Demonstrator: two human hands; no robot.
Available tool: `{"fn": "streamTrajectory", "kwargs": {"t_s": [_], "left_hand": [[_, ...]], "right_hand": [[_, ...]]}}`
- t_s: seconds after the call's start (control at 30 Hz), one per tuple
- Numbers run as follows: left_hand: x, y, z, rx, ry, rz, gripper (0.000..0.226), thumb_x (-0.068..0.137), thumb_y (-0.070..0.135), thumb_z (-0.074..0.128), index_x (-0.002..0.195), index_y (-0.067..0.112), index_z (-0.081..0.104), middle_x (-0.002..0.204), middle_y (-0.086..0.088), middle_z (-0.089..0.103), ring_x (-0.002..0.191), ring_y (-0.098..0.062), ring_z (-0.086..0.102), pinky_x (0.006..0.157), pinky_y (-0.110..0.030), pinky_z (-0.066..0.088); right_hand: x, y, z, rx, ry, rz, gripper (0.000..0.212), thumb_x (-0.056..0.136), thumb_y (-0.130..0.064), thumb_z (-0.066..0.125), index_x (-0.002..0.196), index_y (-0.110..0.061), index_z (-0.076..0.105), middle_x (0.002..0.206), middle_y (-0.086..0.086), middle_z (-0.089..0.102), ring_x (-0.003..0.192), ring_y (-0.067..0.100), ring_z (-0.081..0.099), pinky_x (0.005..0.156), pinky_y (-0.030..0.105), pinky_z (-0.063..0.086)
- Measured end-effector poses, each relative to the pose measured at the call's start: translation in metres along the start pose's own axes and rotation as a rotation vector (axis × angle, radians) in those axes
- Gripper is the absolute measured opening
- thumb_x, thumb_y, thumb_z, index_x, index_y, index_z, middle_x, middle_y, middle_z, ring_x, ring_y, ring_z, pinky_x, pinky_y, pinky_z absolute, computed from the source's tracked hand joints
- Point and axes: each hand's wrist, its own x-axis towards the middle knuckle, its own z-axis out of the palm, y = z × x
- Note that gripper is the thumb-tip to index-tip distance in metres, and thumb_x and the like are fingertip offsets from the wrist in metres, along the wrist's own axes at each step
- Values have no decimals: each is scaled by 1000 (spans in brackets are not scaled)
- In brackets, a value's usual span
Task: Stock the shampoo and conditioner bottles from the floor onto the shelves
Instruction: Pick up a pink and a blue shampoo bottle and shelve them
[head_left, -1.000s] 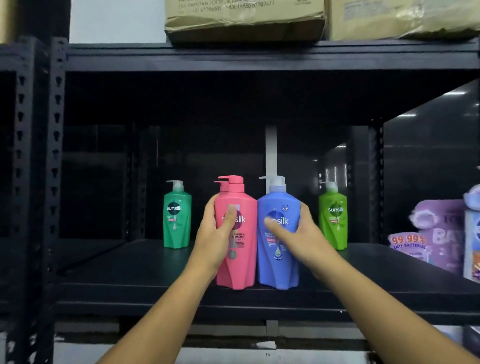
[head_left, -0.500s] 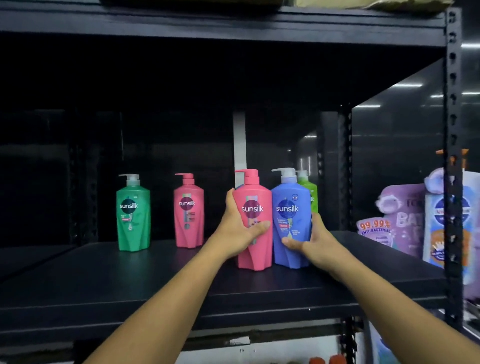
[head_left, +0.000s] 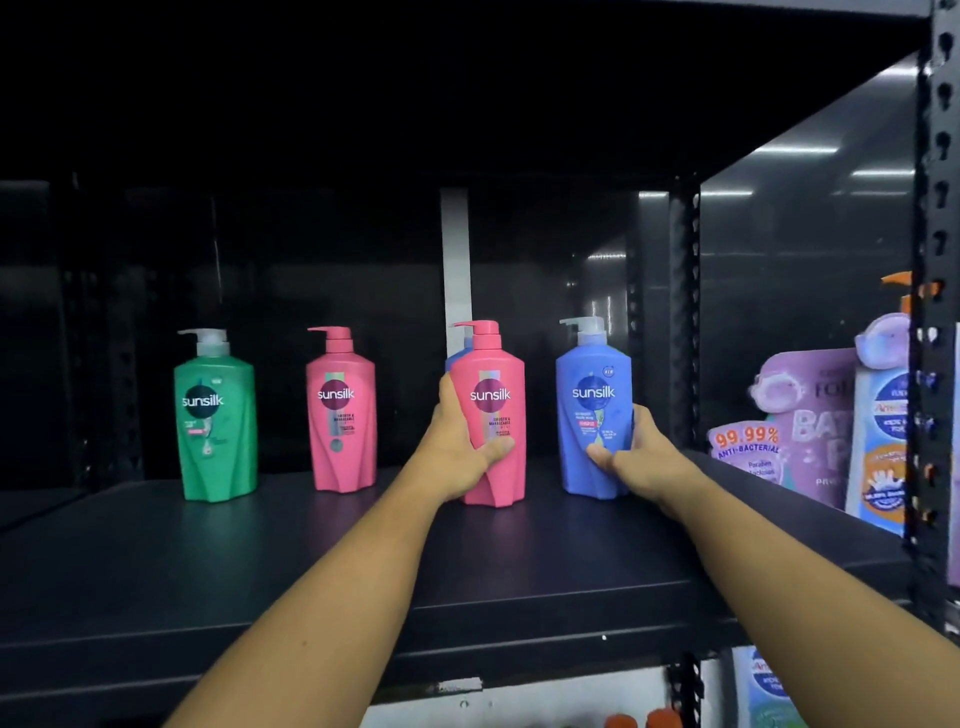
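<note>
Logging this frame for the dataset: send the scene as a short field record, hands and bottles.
left hand: grips the pink plastic pump bottle, upright on the black metal shelf
right hand: grips the blue plastic pump bottle, upright, apart from the gripped pink one
free bottles: green plastic pump bottle and second pink pump bottle, standing to the left
partly hidden: another blue bottle behind the gripped pink one
right side: purple pouches
</note>
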Motion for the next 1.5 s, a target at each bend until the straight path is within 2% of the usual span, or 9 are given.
{"fn": "streamTrajectory", "kwargs": {"t_s": [0.37,0.5,0.6,0.73,0.87,0.97,1.1,1.33,1.5], "left_hand": [[4,-7,3,30,-7,23,128,57,61,76,159,41,1,149,3,46,131,-16,55,113,-46,46],[5,-8,2,45,-5,27,125,59,60,76,159,37,3,144,2,49,127,-15,56,111,-46,47],[3,-9,1,58,-46,24,127,65,45,80,159,36,-3,144,1,50,126,-16,58,111,-47,48],[2,-9,1,65,-63,23,128,68,36,83,160,34,-7,144,1,51,126,-16,58,112,-46,47],[3,-12,2,76,-52,13,125,69,40,82,160,32,-3,145,1,51,128,-16,57,113,-47,46],[3,-14,2,82,-42,16,119,73,37,82,160,27,2,141,2,55,124,-15,60,111,-46,47],[2,-13,2,87,-36,29,113,80,26,84,160,23,4,137,4,59,120,-14,62,110,-44,48],[0,-11,2,99,-34,19,113,82,24,84,161,19,3,141,3,57,124,-14,60,112,-42,46],[-4,-7,2,111,-38,8,104,87,22,81,160,19,7,140,4,58,121,-13,60,108,-33,45]], "right_hand": [[-3,3,-2,-187,124,-46,57,95,-20,67,141,-16,33,126,3,61,106,23,59,88,32,43],[-8,3,-3,-206,46,-48,71,85,-22,79,138,-20,31,123,-4,59,105,18,58,88,28,40],[-10,2,-4,-218,71,-68,81,83,-20,82,144,-17,28,122,-5,56,105,16,54,90,27,38],[-9,2,-1,-259,92,-83,79,87,-19,78,146,-13,26,120,-3,53,103,17,51,89,27,37],[-8,2,0,-268,111,-85,78,87,-18,78,145,-10,26,119,-2,51,103,17,49,89,27,37],[-6,5,-1,-252,120,-85,84,86,-18,79,148,-12,23,125,-1,53,113,22,54,92,27,37],[-2,8,-1,-258,104,-69,85,88,-20,77,150,-12,20,138,6,54,121,25,54,93,28,38],[1,11,0,-294,108,-48,76,88,-21,77,143,-12,26,135,7,54,116,25,56,89,29,40],[1,5,1,-337,232,-58,83,77,-23,83,142,-12,32,134,14,45,117,32,53,96,40,45]]}}
